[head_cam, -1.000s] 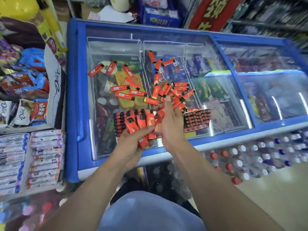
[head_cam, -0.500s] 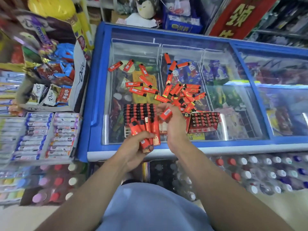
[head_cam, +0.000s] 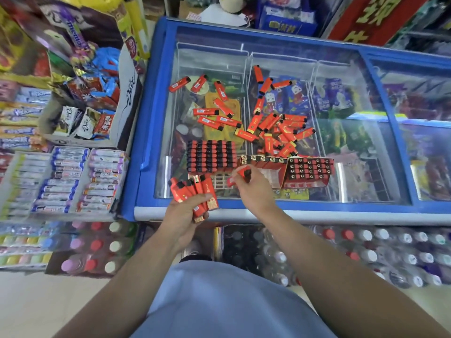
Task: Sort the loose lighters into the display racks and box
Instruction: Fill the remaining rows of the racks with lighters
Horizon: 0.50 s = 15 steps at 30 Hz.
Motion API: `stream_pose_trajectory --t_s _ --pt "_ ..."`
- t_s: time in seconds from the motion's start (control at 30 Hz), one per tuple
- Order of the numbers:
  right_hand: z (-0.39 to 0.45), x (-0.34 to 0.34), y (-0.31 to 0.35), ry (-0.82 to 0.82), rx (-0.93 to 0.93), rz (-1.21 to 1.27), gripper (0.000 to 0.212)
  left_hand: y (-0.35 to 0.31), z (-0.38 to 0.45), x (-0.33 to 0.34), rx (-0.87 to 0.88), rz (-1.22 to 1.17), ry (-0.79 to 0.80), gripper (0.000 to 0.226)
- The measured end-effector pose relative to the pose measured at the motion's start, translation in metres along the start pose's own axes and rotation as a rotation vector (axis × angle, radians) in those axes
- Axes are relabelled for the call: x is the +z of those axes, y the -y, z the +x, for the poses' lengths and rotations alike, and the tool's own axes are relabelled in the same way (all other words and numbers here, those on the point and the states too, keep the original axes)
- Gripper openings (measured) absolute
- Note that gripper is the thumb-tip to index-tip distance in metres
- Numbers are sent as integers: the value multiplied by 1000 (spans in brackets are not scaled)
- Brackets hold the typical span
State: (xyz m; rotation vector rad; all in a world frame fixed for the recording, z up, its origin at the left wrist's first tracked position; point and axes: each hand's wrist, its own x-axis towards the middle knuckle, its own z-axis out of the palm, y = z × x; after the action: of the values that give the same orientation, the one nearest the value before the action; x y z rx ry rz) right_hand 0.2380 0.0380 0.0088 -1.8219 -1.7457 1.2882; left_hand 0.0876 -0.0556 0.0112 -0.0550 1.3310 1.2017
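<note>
Several loose red lighters point(head_cam: 273, 123) lie scattered on the glass lid of a blue chest freezer point(head_cam: 156, 132). A full rack of red lighters point(head_cam: 211, 156) stands near the lid's front. To its right stands a red display box point(head_cam: 308, 170) with a partly filled rack of lighters. My left hand point(head_cam: 185, 211) is shut on a fanned bunch of lighters point(head_cam: 195, 191) over the freezer's front edge. My right hand point(head_cam: 251, 189) pinches a single lighter point(head_cam: 240, 175) just left of the box.
Candy and chocolate boxes point(head_cam: 80, 93) crowd the shelf at left, with rows of gum packs point(head_cam: 66, 179) below. Packs of bottled drinks point(head_cam: 366, 252) stand on the floor under the freezer's front edge. A red sign point(head_cam: 380, 18) leans at the back right.
The view has shifted, so the freezer sits further right. My right hand has drawn back from the pile with one lighter. The left hand has dropped slightly toward the front edge with its bunch.
</note>
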Motion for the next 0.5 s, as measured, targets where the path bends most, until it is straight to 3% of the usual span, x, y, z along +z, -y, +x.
stream_pose_trajectory --t_s 0.1,0.2,0.33,0.5 --pt "1 3 2 19 -39 -50 11 -2 6 -4 -2 26 8 22" --pt "2 13 0 -73 -3 23 8 -3 12 -7 -2 38 19 23" --pt "4 28 4 -259 150 313 12 -3 19 -9 10 58 38 25" --pt "6 43 9 -171 350 689 11 -1 23 -10 17 73 51 24"
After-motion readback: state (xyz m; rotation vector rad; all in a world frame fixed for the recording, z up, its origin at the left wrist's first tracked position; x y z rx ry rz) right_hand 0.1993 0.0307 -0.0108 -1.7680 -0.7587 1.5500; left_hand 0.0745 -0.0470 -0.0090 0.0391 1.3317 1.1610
